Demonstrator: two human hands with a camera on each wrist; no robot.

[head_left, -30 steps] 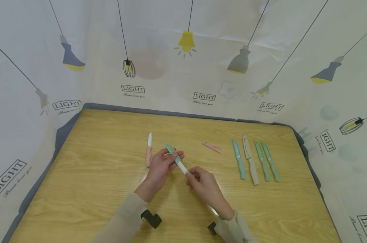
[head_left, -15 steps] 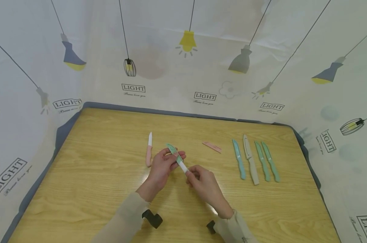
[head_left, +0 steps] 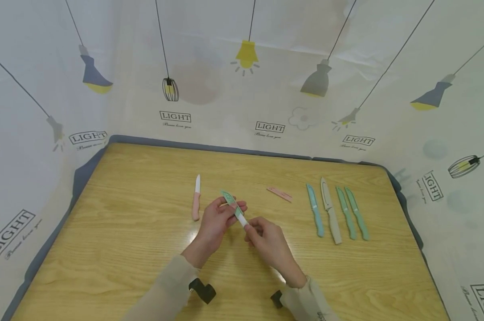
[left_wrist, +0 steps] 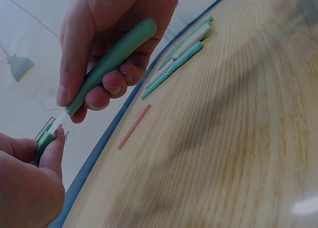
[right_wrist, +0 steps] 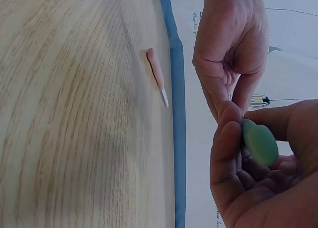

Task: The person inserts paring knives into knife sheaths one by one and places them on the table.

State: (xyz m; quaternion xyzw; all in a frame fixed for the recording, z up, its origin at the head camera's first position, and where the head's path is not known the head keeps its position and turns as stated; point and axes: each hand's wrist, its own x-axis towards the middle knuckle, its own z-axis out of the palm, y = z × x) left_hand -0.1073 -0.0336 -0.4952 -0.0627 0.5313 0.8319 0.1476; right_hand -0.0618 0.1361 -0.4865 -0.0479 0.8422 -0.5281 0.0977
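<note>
In the head view, my left hand (head_left: 214, 223) pinches a green blade sheath (head_left: 227, 197) with a leaf-like pattern. The sheath covers the front part of a knife's white blade (head_left: 241, 219); a short stretch of blade shows between the two hands. My right hand (head_left: 271, 243) grips this knife's green handle (left_wrist: 112, 66), plain to see in the left wrist view. Left of the hands, a pink-handled knife (head_left: 196, 203) lies bare, its white blade pointing away. A pink sheath (head_left: 280, 194) lies beyond the right hand.
To the right lie a blue knife (head_left: 315, 211), a larger beige knife (head_left: 331, 214) and two green knives (head_left: 346, 214), side by side with blades covered. They rest on a wooden table (head_left: 105, 240), with a printed curtain (head_left: 218, 98) around its back and sides.
The sheath in my left hand has shifted slightly right, toward the right hand, and a little less white blade shows. My right hand is nearly still; the things on the table have not moved.
</note>
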